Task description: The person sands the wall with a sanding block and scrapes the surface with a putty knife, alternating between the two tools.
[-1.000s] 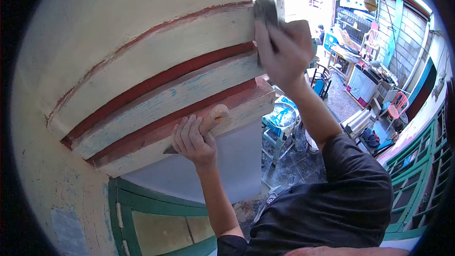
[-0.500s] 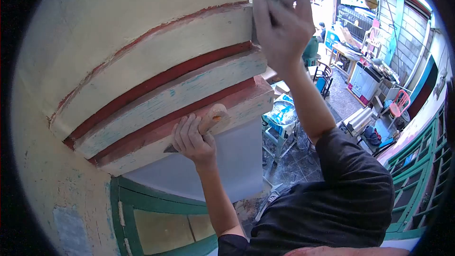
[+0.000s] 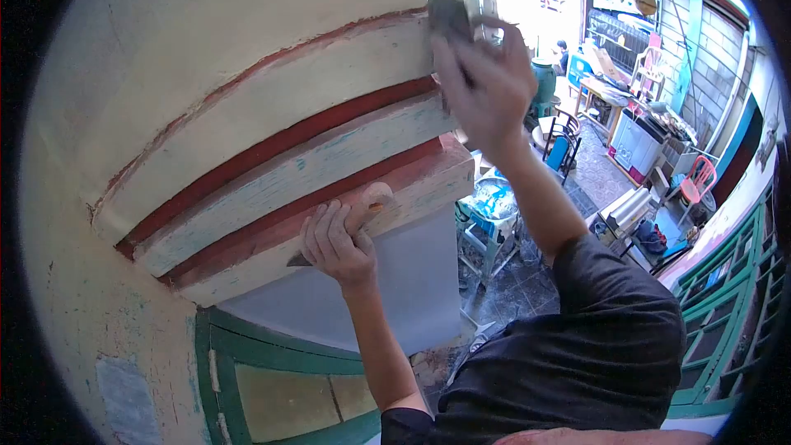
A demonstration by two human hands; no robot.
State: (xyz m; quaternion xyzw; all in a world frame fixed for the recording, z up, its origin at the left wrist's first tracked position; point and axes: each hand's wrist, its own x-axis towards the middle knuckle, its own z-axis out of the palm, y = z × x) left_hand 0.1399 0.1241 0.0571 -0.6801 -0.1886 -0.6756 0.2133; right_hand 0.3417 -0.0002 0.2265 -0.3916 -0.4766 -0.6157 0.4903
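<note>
Stepped plaster ledges, cream with red bands, run across the wall. My left hand is closed around a scraper with a wooden handle; the tip of its metal blade pokes out by the lowest ledge, where the hand rests. At the ledges' right end, my right hand grips a dark flat block against the corner of the wall. That hand is slightly blurred, and its fingers partly hide the block.
A green door frame is below the ledges. Farther down stand a paint-stained stool, a dark chair, a pink chair and a white appliance. A person is in the far background. Green shutters line the right.
My right hand has moved down along the corner with the block, which now shows more of its face. My left hand and the scraper have stayed in place.
</note>
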